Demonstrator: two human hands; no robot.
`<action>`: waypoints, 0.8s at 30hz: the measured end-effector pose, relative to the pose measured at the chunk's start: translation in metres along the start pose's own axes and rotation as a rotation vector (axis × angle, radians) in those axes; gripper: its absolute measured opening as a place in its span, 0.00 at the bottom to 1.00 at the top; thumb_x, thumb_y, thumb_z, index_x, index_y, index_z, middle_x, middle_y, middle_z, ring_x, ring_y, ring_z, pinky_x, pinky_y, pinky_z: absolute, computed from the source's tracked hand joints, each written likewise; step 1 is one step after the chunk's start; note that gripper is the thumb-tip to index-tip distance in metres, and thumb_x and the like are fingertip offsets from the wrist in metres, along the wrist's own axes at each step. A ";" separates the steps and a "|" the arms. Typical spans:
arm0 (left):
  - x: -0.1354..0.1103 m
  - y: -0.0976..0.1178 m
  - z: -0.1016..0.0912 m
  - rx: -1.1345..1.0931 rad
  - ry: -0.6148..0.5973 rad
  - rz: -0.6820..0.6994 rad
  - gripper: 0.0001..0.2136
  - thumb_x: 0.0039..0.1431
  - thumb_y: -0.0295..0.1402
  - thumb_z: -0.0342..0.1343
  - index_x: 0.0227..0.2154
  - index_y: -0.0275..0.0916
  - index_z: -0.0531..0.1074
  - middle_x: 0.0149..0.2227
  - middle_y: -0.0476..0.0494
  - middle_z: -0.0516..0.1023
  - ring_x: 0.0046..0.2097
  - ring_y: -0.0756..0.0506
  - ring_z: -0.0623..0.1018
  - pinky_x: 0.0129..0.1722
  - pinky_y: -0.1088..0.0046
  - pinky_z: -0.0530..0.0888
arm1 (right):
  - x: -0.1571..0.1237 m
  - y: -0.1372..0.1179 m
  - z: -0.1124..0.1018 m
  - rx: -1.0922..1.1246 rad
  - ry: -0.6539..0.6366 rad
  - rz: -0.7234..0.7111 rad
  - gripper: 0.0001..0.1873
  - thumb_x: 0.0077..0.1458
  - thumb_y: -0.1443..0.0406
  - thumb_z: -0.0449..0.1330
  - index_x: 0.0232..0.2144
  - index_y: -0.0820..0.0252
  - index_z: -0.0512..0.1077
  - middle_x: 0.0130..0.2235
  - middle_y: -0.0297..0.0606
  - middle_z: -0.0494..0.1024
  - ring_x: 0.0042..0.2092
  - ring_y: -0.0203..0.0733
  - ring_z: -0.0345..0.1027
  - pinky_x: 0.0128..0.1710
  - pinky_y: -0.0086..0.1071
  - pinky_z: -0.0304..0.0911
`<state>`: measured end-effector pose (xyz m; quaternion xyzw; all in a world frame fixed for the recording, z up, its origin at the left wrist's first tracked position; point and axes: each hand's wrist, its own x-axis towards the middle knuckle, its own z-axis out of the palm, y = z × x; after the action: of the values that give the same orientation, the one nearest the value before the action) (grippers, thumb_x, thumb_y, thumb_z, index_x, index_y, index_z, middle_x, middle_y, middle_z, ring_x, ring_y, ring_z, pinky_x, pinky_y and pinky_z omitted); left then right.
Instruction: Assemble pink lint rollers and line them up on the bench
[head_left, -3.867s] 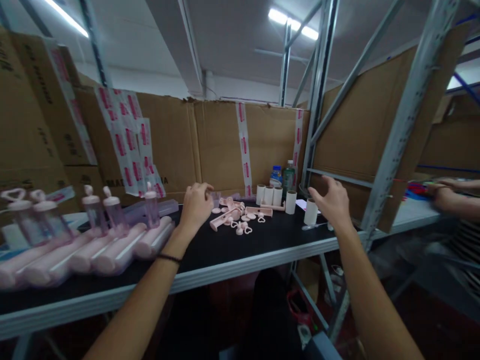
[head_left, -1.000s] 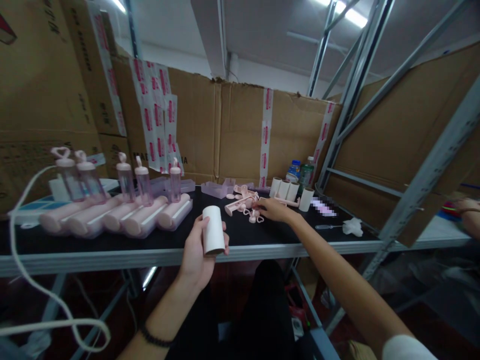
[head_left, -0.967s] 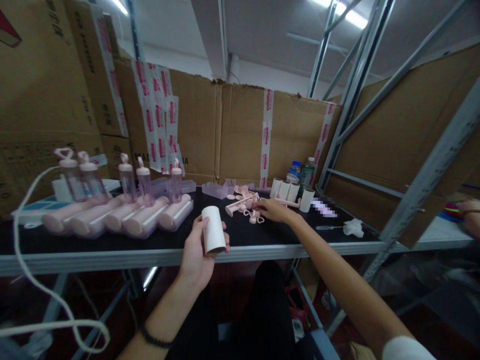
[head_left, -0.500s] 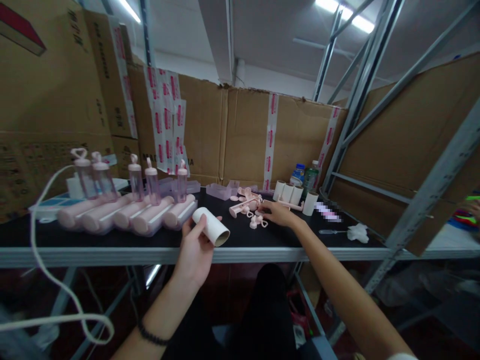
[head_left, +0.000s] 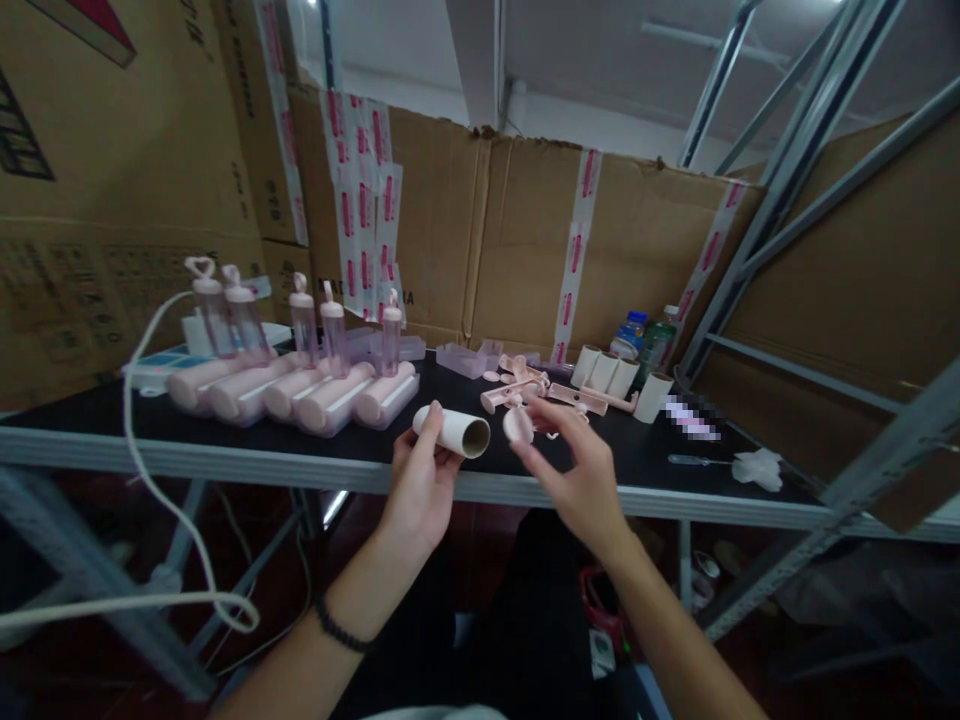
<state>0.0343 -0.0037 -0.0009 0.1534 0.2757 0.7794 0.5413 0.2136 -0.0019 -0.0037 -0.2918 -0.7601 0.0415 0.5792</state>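
Head view: the left hand (head_left: 421, 487) grips a white paper roll (head_left: 452, 431), a smooth matte cylinder with a hollow cardboard-coloured core. The roll lies nearly level above the near edge of the table (head_left: 225, 458), its open end turned toward the right hand (head_left: 579, 476). Thumb and fingers wrap the roll's closed end from below, palm up, with the forearm rising from the lower left and a thin black bracelet (head_left: 341, 632) on the wrist.

The right hand pinches a small pink plastic disc (head_left: 517, 425) between thumb and fingertips, the flat face toward the roll's opening and just beside it. The other fingers are loosely curled and the wrist is bent inward.

The table has a black matte top and a grey metal rim. On it at left lies a row of glossy pink cylinders in clear cases (head_left: 300, 396), with clear pink handles topped by heart loops (head_left: 225, 312) standing behind them. A heap of loose pink plastic parts (head_left: 525, 382) lies in the middle, and upright white rolls (head_left: 604, 371) stand near it. Taped corrugated cardboard (head_left: 510, 250) walls the back.
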 end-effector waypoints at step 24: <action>-0.029 0.001 0.005 0.013 -0.151 -0.203 0.06 0.62 0.28 0.65 0.35 0.36 0.71 0.32 0.48 0.80 0.30 0.52 0.79 0.28 0.79 0.76 | -0.027 -0.032 0.039 0.313 0.205 0.047 0.18 0.63 0.70 0.65 0.52 0.45 0.80 0.51 0.38 0.82 0.55 0.49 0.76 0.57 0.45 0.71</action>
<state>0.0467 -0.0292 0.0058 0.1863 0.2532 0.7051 0.6357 0.1699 -0.0312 -0.0263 -0.2184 -0.6745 0.1430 0.6906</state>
